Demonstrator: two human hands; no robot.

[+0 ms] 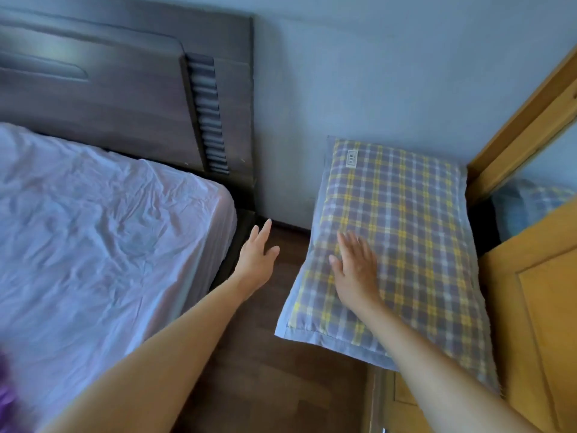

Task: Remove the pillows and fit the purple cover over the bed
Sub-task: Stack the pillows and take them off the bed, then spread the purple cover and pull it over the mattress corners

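Head view: I see the bed point(93, 229) under a wrinkled pale sheet. Right of the bed, the plaid pillow point(402, 214) lies against the wall. Both hands are spread: the right hand point(356, 267) rests flat on the pillow, and the left hand point(257, 257) hovers empty just off the bed's corner. A blurred scrap of purple cover point(6, 398) sits at the bed's near edge.

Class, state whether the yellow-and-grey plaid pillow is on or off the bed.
Off: the plaid pillow lies apart from the white-sheeted bed, dark wooden floor between them.
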